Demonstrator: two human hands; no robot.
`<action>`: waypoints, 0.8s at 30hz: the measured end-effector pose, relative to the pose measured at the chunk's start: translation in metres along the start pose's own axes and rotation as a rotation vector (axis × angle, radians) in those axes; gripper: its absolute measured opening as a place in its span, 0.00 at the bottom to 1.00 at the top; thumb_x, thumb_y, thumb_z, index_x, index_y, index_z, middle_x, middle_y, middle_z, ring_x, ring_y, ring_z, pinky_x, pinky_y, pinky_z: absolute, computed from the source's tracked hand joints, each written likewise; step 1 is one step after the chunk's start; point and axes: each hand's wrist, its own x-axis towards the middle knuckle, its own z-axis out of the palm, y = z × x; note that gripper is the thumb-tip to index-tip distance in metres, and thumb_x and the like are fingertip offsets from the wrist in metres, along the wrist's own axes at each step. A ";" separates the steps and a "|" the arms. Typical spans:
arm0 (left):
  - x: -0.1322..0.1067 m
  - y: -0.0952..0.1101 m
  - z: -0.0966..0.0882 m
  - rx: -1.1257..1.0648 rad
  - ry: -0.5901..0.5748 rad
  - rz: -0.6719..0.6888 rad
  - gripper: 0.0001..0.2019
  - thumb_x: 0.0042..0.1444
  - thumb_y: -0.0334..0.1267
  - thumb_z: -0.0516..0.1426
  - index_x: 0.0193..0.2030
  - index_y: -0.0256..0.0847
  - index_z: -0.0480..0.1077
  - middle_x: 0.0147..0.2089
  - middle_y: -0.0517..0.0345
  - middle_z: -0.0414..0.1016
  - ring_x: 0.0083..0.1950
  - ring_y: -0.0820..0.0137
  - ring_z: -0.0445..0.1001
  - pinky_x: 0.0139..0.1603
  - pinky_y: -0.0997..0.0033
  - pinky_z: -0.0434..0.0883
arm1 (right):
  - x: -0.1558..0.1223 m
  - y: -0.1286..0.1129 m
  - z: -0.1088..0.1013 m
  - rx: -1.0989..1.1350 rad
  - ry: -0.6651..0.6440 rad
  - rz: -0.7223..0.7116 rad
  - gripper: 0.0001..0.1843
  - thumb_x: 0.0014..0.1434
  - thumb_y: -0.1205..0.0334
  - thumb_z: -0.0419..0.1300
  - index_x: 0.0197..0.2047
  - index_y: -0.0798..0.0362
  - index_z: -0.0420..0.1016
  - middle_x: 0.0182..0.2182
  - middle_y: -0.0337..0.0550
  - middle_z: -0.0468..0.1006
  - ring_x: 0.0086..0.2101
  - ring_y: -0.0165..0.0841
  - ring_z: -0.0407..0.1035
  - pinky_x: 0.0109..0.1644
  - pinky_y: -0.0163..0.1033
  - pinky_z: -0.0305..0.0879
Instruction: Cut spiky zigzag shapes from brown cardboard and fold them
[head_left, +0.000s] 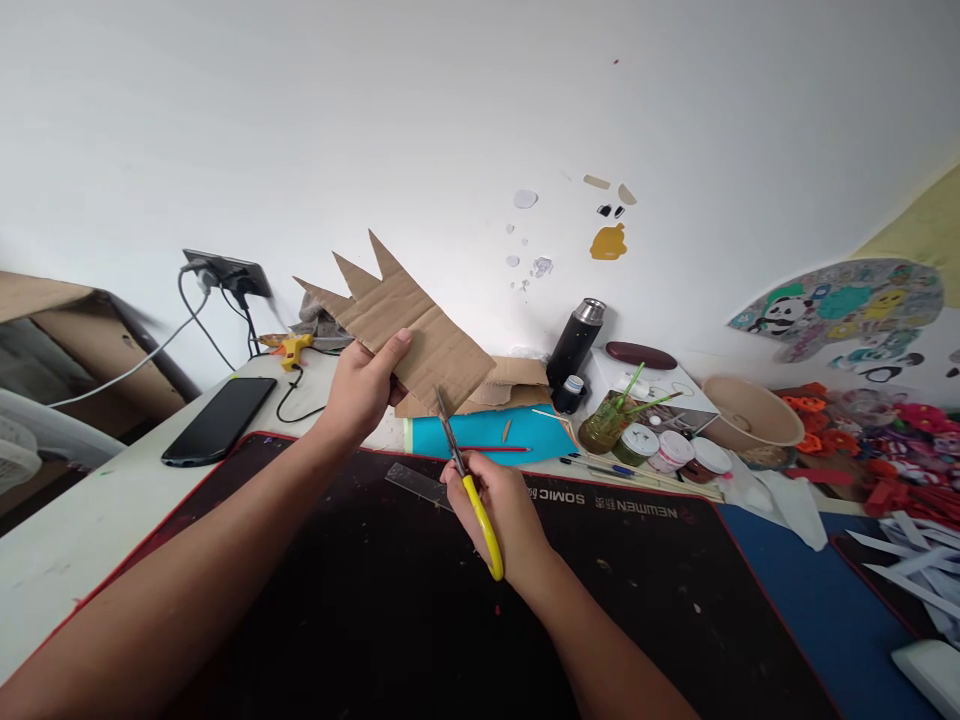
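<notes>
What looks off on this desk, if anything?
Mildly odd: lettering on the black mat appears upside down from the wearer's side, so the mat may be turned around. Small specks dot it, and a crumpled white tissue or cloth lies by its far right corner. No clear spill shows.

Our left arm [225, 550] comes from the lower left corner and reaches forward and to the right. At its end, our left hand [367, 382] is closed in a pinch; the thumb [395, 350] lies on top, while the other fingers are mostly hidden. Our right arm [600, 630] rises from the bottom edge toward the left. Our right hand [504, 500] is lower in view, with curled fingers. Both forearms are bare.
</notes>
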 end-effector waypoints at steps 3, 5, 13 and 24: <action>-0.001 0.001 0.001 0.012 0.007 -0.005 0.19 0.59 0.53 0.67 0.31 0.43 0.67 0.19 0.69 0.60 0.15 0.77 0.58 0.13 0.75 0.58 | -0.001 0.002 0.001 0.002 -0.028 0.040 0.09 0.66 0.56 0.60 0.35 0.49 0.77 0.25 0.40 0.77 0.26 0.36 0.74 0.28 0.35 0.65; -0.001 0.002 0.002 0.007 0.018 -0.012 0.19 0.58 0.53 0.68 0.31 0.43 0.68 0.19 0.69 0.60 0.15 0.77 0.57 0.13 0.76 0.58 | -0.001 0.004 0.002 0.029 -0.050 0.054 0.10 0.67 0.53 0.61 0.36 0.49 0.76 0.22 0.38 0.73 0.23 0.34 0.71 0.24 0.34 0.62; -0.001 0.003 -0.002 0.025 0.022 -0.021 0.18 0.60 0.52 0.67 0.32 0.44 0.68 0.20 0.68 0.61 0.16 0.75 0.60 0.13 0.76 0.58 | -0.002 0.003 -0.003 0.208 -0.176 0.115 0.18 0.70 0.43 0.63 0.45 0.50 0.78 0.25 0.33 0.72 0.17 0.26 0.66 0.20 0.31 0.61; -0.001 0.014 -0.001 -0.027 -0.004 -0.023 0.17 0.56 0.51 0.69 0.36 0.43 0.69 0.22 0.67 0.64 0.17 0.76 0.59 0.13 0.75 0.58 | -0.001 0.001 -0.005 0.253 -0.229 0.112 0.31 0.61 0.33 0.71 0.54 0.51 0.83 0.29 0.39 0.79 0.31 0.36 0.79 0.36 0.38 0.75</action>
